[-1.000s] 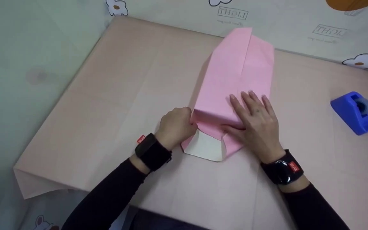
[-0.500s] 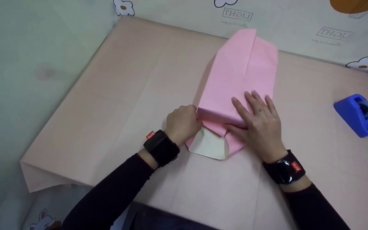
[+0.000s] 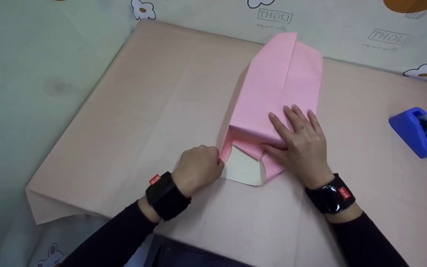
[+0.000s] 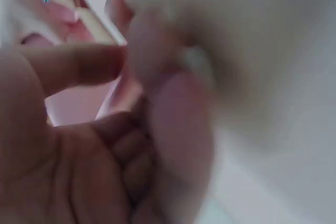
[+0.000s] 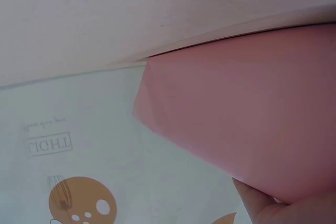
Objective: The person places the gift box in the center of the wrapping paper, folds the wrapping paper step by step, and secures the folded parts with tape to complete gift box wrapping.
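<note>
A box-shaped package wrapped in pink paper [image 3: 263, 89] lies lengthwise on the table, a seam running along its top. At its near end the paper is partly folded in, and a flap with a white inner side [image 3: 242, 168] spreads on the table. My left hand [image 3: 200, 167] pinches the paper at the left of that end; in the left wrist view its thumb and fingers meet beside pink paper [image 4: 79, 106]. My right hand [image 3: 302, 148] rests spread on top, thumb at the near edge. The right wrist view shows the package's far end [image 5: 226, 114].
A blue tape dispenser [image 3: 415, 131] stands on the right of the table. Brownish paper [image 3: 132, 111] covers the tabletop, its corner hanging over at the front left. A patterned wall sheet [image 3: 328, 26] borders the back, close to the package's far end.
My left hand has moved toward the near left, away from the package's corner, drawing the side paper outward. The right hand stays on top. The head view has shifted slightly.
</note>
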`<state>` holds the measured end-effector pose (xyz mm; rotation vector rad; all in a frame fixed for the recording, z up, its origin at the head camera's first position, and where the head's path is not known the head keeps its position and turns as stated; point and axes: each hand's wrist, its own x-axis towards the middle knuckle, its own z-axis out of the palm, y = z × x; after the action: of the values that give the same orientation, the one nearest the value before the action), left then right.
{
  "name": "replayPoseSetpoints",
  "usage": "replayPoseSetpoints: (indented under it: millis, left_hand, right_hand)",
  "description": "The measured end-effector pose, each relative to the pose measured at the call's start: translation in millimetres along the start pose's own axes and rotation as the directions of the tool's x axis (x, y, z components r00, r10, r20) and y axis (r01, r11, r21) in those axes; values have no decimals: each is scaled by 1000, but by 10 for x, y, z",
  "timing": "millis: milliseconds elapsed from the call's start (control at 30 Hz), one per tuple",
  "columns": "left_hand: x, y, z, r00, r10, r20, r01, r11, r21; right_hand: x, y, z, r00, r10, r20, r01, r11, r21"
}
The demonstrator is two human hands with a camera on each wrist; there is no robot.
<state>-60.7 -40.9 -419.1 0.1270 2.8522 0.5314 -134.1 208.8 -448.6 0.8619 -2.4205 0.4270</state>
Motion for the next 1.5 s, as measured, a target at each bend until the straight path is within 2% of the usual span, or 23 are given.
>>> replayPoseSetpoints:
  millis: [133,267,333,433,533,633,800,900,1000,1100,1200,1267,1333,1400,1467,1500]
  left_hand:
    - [-26,79,94,989,76,-123,-60,989,134]
    - [-8,199,179,961,153,-230,-84,956,282]
    - [6,260,210,945,204,-257,-105,931,351]
    - [39,346,253,915,290,-279,-140,879,456]
    - [82,420,292,898,337,-283,-152,841,518]
    - [122,480,323,896,342,-282,-147,829,540]
    - [184,553,346,903,322,-284,-128,833,539]
    - [224,587,326,915,314,-252,-141,836,530]
    - [279,615,301,928,299,-221,-160,857,489]
    - [332,622,272,944,258,-208,-161,906,392]
    - [379,605,247,962,209,-175,-164,956,243]
    - [399,571,214,975,193,-109,-181,977,115]
    - [414,516,166,980,199,-3,-199,979,-44]
    - [418,440,92,966,236,107,-212,957,-198]
    - [422,338,4,933,310,183,-248,922,-298]
    - [422,285,-38,914,355,196,-281,904,-323]
  right_hand:
    - [3,2,-9,1000,7,-6,-7,1000,6]
    - [5,-4,0,1000,8,-10,-8,1000,8]
    - [4,-8,5,1000,8,-8,-8,1000,6]
    - [2,-12,6,1000,8,-6,-8,1000,3]
    - [4,-12,8,1000,3,-10,-3,1000,0]
    - [8,-13,15,1000,-2,-15,2,1000,-1]
    - [17,-13,19,1000,-8,-17,8,1000,-5]
    - [15,-11,17,1000,-6,-19,6,1000,-3]
    - [7,-7,17,1000,-3,-22,3,1000,-3]
    - [8,-10,16,1000,-5,-23,5,1000,-7]
    - [10,-12,12,1000,-8,-24,8,1000,-13]
    - [13,-13,11,1000,-7,-27,7,1000,-15]
    - [13,-12,6,1000,-6,-28,6,1000,-20]
    - [11,-9,1,1000,-7,-23,6,1000,-28]
    - [12,-10,1,1000,-9,-23,8,1000,-28]
    - [11,-11,0,1000,-9,-24,8,1000,-26]
